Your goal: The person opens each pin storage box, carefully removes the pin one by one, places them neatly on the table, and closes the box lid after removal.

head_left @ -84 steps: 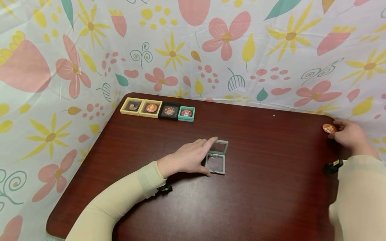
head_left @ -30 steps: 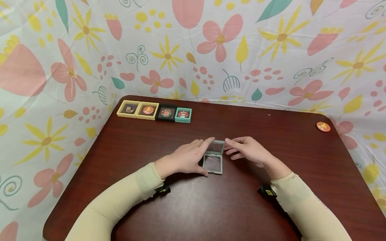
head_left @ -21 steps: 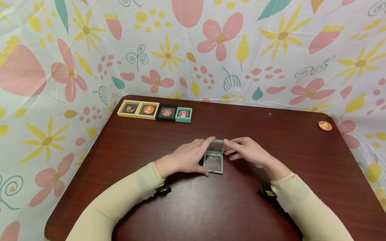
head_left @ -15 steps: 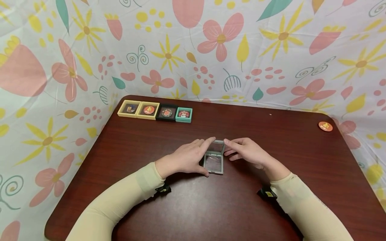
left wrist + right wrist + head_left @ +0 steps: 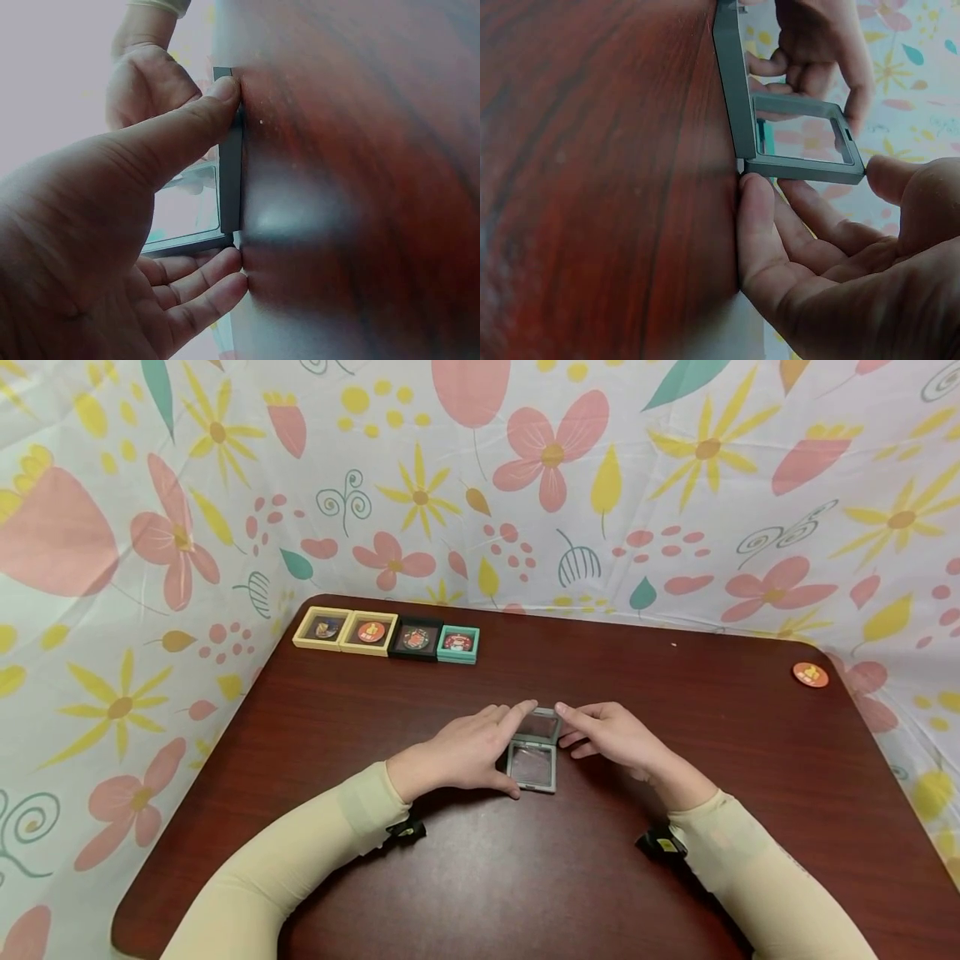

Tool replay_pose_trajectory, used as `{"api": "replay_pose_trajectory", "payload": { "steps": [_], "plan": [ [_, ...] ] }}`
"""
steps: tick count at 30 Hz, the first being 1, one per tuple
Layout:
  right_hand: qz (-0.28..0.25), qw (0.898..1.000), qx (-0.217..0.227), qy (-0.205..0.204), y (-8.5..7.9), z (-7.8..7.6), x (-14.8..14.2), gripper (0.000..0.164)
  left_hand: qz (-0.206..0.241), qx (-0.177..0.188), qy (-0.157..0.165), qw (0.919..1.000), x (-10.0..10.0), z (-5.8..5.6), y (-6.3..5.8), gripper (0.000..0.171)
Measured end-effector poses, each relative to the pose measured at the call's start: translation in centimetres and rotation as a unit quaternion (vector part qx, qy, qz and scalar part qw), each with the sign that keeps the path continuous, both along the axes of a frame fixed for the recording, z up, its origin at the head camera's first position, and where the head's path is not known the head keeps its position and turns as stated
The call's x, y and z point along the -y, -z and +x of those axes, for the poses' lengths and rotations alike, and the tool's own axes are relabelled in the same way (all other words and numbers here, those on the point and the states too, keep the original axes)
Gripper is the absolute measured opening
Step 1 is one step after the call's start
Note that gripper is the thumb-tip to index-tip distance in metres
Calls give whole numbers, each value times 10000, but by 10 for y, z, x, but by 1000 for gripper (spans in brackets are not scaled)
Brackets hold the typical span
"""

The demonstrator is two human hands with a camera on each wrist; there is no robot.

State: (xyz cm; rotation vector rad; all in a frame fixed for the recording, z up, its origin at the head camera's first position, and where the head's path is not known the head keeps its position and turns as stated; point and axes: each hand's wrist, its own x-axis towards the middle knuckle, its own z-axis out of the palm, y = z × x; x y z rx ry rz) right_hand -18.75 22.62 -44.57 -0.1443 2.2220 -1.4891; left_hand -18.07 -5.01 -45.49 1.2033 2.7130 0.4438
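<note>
A small hinged grey display frame [image 5: 533, 767] with clear film in both halves sits open on the table. Its lid [image 5: 806, 171] stands up from the base at the hinge. My left hand [image 5: 468, 750] spans the left side, the thumb [image 5: 199, 124] pressing the base's edge and the fingers reaching the lid. On the right, my right hand [image 5: 622, 742] holds the lid's side edge; its thumb [image 5: 892, 180] touches the top corner while the other fingers reach down near the hinge. A round orange badge [image 5: 811, 674] lies far off to the right.
Along the table's back left stand two yellow frames [image 5: 367, 649], a black frame [image 5: 415, 653] and a teal frame [image 5: 457, 657], each with a round badge inside. A flower-patterned cloth [image 5: 660, 410] hangs behind the dark red wooden table [image 5: 637, 677].
My right hand has left the orange badge, which now lies by the far right corner, and has come left to the grey frame's lid. The left hand has stayed at the frame.
</note>
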Motion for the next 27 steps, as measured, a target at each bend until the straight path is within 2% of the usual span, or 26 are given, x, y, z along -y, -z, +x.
{"api": "replay_pose_trajectory", "payload": {
  "steps": [10,18,22,27],
  "plan": [
    [52,10000,-8,-28,1,-1,1,62,-17,52,-11,10000,1,-1,0,134],
    [422,9977,-197,-493,1,-1,-6,58,-59,51,-78,9999,0,0,2,138],
    [831,9919,-498,-819,-2,0,-12,49,-81,13,-33,10000,0,0,1,138],
    [1309,9785,-1079,-1175,-5,2,-12,40,-58,26,-2,10000,-1,-1,1,139]
  ]
}}
